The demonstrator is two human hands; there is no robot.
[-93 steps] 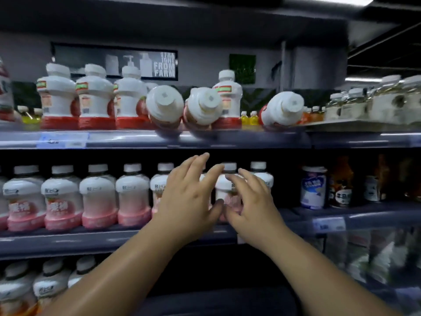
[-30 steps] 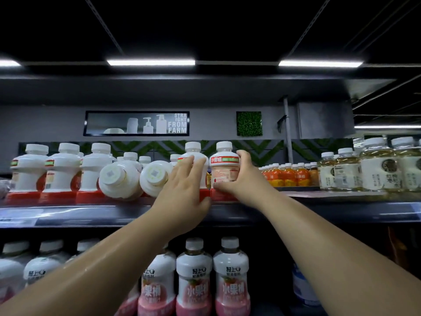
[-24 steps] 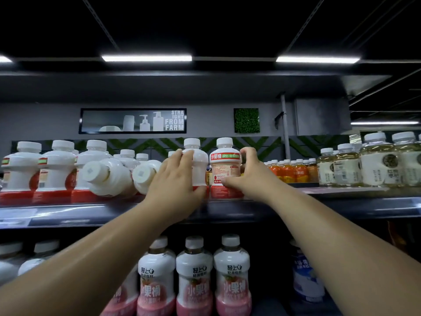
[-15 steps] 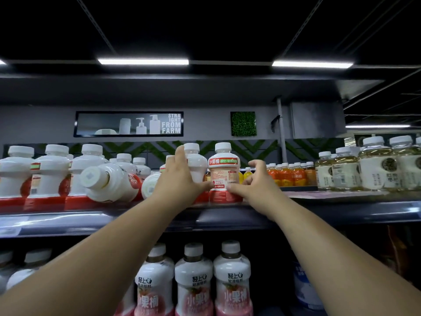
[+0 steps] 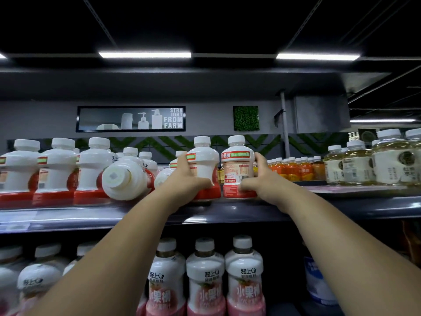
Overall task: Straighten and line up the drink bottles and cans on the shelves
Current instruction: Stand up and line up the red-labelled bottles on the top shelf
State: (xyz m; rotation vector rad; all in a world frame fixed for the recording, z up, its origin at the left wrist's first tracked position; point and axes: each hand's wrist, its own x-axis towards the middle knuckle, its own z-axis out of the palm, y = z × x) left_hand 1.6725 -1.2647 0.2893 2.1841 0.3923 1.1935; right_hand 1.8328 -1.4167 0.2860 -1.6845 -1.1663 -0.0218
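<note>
Top shelf | left hand curled round upright white bottle | right hand gripped labelled bottle just beside it, both at the front edge | two tipped bottles lay to the left, unrighted | judged partly done.

Tipped bottle mostly behind left hand, right-edge bottles blurred

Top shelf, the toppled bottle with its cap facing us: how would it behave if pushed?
The toppled bottle is round-bodied, so it would probably roll, curving because its neck is narrower. It lies near the shelf edge, so it might fall.
</note>
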